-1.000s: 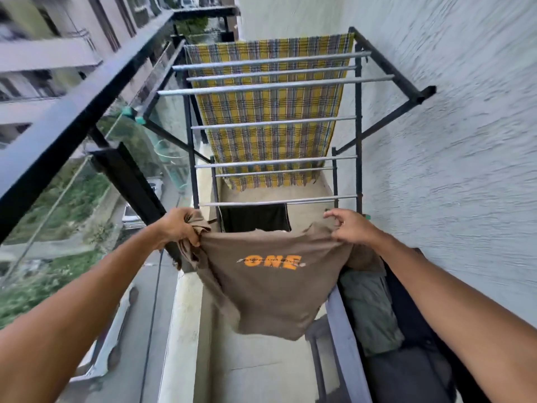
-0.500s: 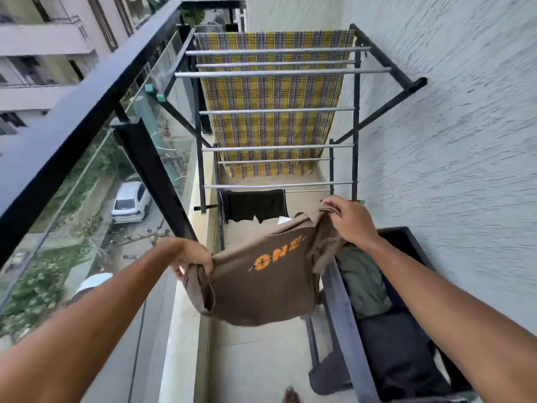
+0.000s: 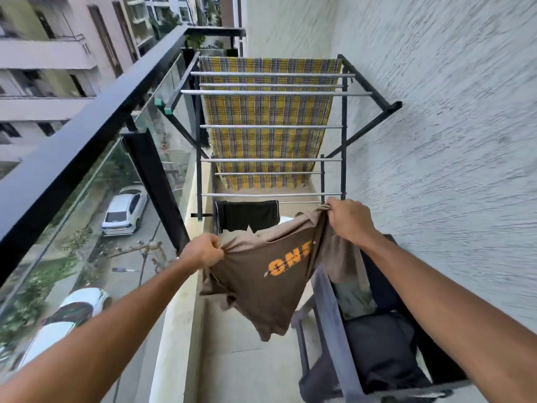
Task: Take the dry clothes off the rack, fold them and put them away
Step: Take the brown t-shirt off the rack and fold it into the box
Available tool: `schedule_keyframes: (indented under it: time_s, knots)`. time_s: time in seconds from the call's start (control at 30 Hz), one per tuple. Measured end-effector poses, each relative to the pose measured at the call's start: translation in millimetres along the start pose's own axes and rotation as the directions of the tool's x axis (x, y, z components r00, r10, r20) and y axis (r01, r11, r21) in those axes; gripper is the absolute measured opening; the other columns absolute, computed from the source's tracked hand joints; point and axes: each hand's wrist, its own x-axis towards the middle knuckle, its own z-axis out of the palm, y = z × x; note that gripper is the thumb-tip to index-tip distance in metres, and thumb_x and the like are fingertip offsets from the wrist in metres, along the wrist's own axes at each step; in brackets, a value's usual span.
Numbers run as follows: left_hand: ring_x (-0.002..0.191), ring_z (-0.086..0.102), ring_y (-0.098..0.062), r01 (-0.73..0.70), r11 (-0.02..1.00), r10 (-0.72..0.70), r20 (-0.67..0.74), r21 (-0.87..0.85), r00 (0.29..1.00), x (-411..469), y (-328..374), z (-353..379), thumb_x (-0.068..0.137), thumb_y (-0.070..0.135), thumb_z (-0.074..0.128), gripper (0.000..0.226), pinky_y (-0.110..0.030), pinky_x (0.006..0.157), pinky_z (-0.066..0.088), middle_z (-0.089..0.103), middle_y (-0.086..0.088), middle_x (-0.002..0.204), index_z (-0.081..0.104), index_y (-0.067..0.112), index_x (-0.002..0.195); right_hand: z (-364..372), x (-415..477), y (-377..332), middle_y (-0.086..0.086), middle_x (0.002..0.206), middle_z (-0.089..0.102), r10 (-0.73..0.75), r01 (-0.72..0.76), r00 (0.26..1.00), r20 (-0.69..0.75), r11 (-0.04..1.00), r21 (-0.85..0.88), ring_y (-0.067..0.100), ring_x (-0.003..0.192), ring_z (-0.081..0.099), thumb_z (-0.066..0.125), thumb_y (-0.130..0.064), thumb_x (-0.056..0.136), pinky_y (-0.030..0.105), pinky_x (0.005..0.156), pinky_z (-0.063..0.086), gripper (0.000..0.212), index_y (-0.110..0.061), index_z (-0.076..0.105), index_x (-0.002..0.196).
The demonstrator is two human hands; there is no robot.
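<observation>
Right at the bottom, the grey-framed chair sat against the wall, already loaded with a dark garment and a green one. That looked like the holding spot for whatever came off the rack.

Just above it, the brown T-shirt was off the rails and in mid-air, its orange "ONE" print facing the camera on a slant. The left hand had its fingers clenched round a bunched edge, low and out toward the railing. The right hand pinched the opposite edge higher up, close to the wall. Gripping two edges apart spread the cloth flat between them, most likely to square it up for the first fold, and the loose tail dangled clear of the floor.

Behind the shirt, black shorts hung from a low rail. Further back, the drying rack stood with most of its bars bare. At the far end, a yellow plaid cloth draped down from the top rail. So by my reckoning two pieces were left to collect.
</observation>
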Motion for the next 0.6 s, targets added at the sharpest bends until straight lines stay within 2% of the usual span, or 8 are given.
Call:
schedule_keyframes:
  time_s: [0.13,0.2,0.23,0.3,0.33,0.4,0.47,0.6]
  knots:
    - [0.085,0.058,-0.025,0.072,0.995,-0.06,-0.17,0.063,0.984,5,3,9,0.079,0.011,0.052,0.023,-0.031,0.069,0.044,0.061,-0.002,0.088,0.05,0.025,0.097,16,13,-2,0.012,0.095,0.068,0.239,-0.275,0.96,0.148,0.908,0.317,0.034,0.091,0.066,0.043,-0.009,0.098,0.029,0.065,0.042,0.021,-0.012,0.064,0.104]
    - [0.087,0.056,-0.027,0.071,0.995,-0.054,-0.222,0.066,0.974,11,8,18,0.085,0.01,0.05,0.024,-0.032,0.075,0.044,0.06,-0.004,0.094,0.049,0.026,0.103,25,18,-3,0.009,0.102,0.069,0.372,-0.416,0.907,0.196,0.726,0.547,0.024,0.081,0.068,0.041,-0.003,0.099,0.021,0.056,0.044,0.029,-0.014,0.066,0.112]
    - [0.086,0.054,-0.027,0.06,0.997,-0.048,-0.255,0.041,0.966,15,10,20,0.085,0.009,0.049,0.024,-0.033,0.076,0.043,0.06,-0.005,0.095,0.051,0.024,0.104,28,20,-6,0.008,0.103,0.067,0.459,-0.497,0.847,0.27,0.503,0.707,0.018,0.074,0.066,0.039,0.0,0.1,0.018,0.052,0.046,0.031,-0.014,0.066,0.11]
    - [0.086,0.054,-0.03,0.038,0.998,-0.049,-0.322,-0.042,0.946,21,15,26,0.082,0.006,0.046,0.026,-0.034,0.078,0.045,0.064,-0.009,0.096,0.056,0.02,0.102,33,24,-13,0.01,0.11,0.062,0.505,-0.511,0.715,0.483,-0.094,0.854,0.015,0.075,0.063,0.037,0.007,0.1,0.023,0.055,0.055,0.034,-0.012,0.064,0.094]
    - [0.086,0.055,-0.03,0.041,0.996,-0.066,-0.351,-0.079,0.934,21,19,28,0.081,0.005,0.045,0.026,-0.035,0.078,0.046,0.065,-0.01,0.095,0.057,0.018,0.1,35,27,-17,0.012,0.113,0.059,0.492,-0.461,0.674,0.55,-0.302,0.835,0.017,0.083,0.063,0.037,0.009,0.1,0.026,0.058,0.059,0.036,-0.011,0.064,0.088]
    - [0.081,0.061,-0.028,0.066,0.956,-0.172,-0.359,-0.287,0.917,19,26,30,0.083,-0.001,0.039,0.026,-0.037,0.071,0.052,0.063,-0.009,0.089,0.054,0.015,0.097,44,32,-20,0.016,0.118,0.058,0.442,-0.358,0.618,0.649,-0.577,0.734,0.025,0.099,0.063,0.037,0.009,0.1,0.027,0.061,0.061,0.035,-0.007,0.066,0.086]
    - [0.066,0.065,-0.021,0.095,0.797,-0.302,-0.257,-0.597,0.918,22,29,31,0.085,-0.007,0.03,0.031,-0.035,0.053,0.054,0.062,-0.013,0.084,0.052,0.01,0.099,47,32,-21,0.02,0.119,0.061,0.365,-0.31,0.613,0.701,-0.705,0.638,0.027,0.102,0.065,0.037,0.008,0.099,0.029,0.064,0.06,0.034,-0.003,0.068,0.093]
    - [0.071,0.064,-0.026,0.064,0.463,-0.389,-0.137,-0.884,0.911,32,27,18,0.089,-0.011,0.033,0.033,-0.028,0.047,0.055,0.066,-0.023,0.099,0.06,-0.005,0.107,47,28,-20,0.019,0.12,0.066,0.226,-0.327,0.784,0.578,-0.641,0.694,0.026,0.105,0.067,0.038,0.023,0.089,0.029,0.08,0.06,0.042,-0.004,0.067,0.105]
